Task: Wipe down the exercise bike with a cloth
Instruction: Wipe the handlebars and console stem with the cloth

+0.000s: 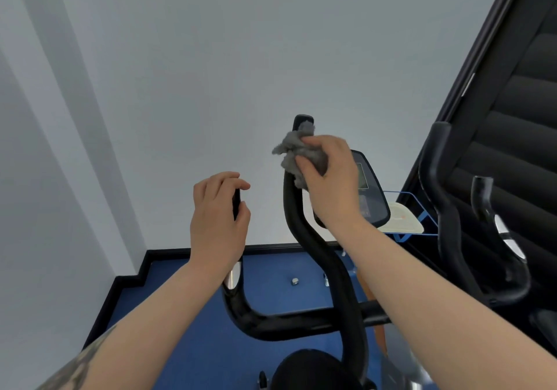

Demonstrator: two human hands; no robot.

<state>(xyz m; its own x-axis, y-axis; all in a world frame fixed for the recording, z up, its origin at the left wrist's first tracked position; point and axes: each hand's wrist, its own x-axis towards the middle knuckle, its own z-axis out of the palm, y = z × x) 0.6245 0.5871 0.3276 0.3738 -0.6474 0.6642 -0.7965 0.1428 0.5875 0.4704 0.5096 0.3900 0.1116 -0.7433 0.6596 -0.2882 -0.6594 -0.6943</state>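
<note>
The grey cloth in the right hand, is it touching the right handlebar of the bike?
Touching. In the head view, the right hand presses the bunched grey cloth against the upper part of the right handlebar; no gap shows between them.

No text, brand, number or sign can be read anywhere; the markings on the exercise bike's console (366, 184) are blurred and largely covered by the right hand (330, 175).
</note>
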